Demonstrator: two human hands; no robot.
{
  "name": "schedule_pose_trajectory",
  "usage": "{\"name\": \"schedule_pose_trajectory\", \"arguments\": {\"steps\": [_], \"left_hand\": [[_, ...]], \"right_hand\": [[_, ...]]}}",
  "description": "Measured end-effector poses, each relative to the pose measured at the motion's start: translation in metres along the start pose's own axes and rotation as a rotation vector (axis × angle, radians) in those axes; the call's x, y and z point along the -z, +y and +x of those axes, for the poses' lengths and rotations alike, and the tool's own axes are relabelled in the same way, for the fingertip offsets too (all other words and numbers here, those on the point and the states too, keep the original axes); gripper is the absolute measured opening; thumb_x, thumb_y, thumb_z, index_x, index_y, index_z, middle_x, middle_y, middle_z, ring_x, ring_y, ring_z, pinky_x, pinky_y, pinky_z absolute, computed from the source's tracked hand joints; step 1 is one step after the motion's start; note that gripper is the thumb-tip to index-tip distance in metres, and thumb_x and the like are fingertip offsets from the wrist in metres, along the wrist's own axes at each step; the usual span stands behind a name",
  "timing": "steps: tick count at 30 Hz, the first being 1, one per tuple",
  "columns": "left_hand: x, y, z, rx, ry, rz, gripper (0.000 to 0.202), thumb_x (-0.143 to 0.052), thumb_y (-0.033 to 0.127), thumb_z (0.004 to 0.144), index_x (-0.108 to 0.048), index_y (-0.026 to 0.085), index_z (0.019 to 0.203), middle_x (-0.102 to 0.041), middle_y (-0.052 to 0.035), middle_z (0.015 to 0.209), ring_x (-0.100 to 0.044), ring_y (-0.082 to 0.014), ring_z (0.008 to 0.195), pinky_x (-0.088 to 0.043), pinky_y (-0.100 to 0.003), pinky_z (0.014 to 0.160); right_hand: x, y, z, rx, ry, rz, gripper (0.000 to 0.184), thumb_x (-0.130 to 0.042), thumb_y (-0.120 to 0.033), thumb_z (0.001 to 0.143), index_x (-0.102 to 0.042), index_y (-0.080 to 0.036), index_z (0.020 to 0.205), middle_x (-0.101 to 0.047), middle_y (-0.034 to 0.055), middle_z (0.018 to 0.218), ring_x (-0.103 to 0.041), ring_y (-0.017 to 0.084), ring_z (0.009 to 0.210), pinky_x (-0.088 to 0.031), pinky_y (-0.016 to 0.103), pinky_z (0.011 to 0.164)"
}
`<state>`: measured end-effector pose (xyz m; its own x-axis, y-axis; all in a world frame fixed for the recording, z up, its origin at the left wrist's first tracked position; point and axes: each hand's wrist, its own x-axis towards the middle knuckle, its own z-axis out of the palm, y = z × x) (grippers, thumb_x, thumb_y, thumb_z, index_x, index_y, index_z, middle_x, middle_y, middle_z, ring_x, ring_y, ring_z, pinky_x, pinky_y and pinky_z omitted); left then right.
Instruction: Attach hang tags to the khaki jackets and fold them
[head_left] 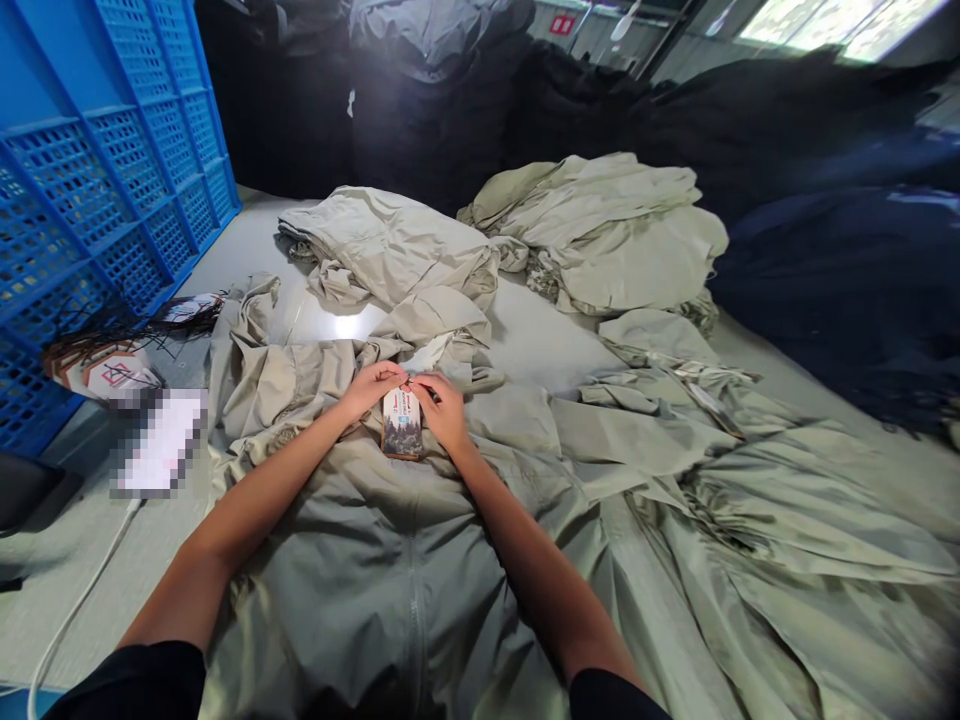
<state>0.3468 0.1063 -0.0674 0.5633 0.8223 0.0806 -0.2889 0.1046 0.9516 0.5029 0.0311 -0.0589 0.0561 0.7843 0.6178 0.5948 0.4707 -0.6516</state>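
A pale olive jacket (pixel 390 560) lies flat on the table in front of me, zip up the middle. A printed hang tag (pixel 401 425) rests at its collar. My left hand (pixel 371 385) pinches at the top of the tag, fingers closed. My right hand (pixel 444 408) meets it from the right, fingers curled on the tag's top edge. Both hands touch each other above the tag.
More olive garments (pixel 600 225) are piled behind and to the right. A blue plastic crate (pixel 97 170) stands at the left, with a bundle of hang tags (pixel 112 365) and a white cable (pixel 82 590) beside it. Dark fabric stacks (pixel 825 260) fill the back.
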Motion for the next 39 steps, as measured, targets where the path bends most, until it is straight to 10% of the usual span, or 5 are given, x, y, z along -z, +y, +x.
{"name": "schedule_pose_trajectory", "arguments": {"steps": [15,25,39], "left_hand": [[-0.003,-0.004,0.000,-0.105,-0.043,0.270,0.041,-0.066,0.055,0.079,-0.065,0.014,0.071,-0.059,0.0005,0.061,-0.045,-0.0086,0.052,-0.033,-0.022,0.050],[0.000,-0.011,0.000,-0.281,-0.038,0.505,0.031,-0.054,0.041,0.089,-0.068,0.016,0.079,-0.064,-0.0011,0.075,-0.055,-0.0127,0.070,-0.041,-0.024,0.066],[-0.008,-0.001,-0.002,-0.041,0.055,0.163,0.019,-0.072,0.032,0.072,-0.072,0.015,0.081,-0.070,-0.0012,0.073,-0.062,-0.0138,0.069,-0.045,-0.024,0.066]], "right_hand": [[-0.002,0.003,-0.001,-0.062,0.050,0.013,0.019,-0.059,-0.036,0.092,-0.073,-0.024,0.095,-0.072,0.0055,0.095,-0.066,0.020,0.089,-0.053,0.035,0.083],[-0.002,0.008,0.000,-0.110,0.014,0.048,0.020,-0.059,-0.037,0.091,-0.074,-0.024,0.095,-0.071,0.0054,0.096,-0.066,0.020,0.091,-0.054,0.035,0.086],[0.001,0.023,0.003,-0.363,-0.083,0.324,0.030,-0.071,-0.049,0.079,-0.076,-0.023,0.094,-0.076,0.0049,0.095,-0.069,0.022,0.087,-0.055,0.039,0.087]]}}
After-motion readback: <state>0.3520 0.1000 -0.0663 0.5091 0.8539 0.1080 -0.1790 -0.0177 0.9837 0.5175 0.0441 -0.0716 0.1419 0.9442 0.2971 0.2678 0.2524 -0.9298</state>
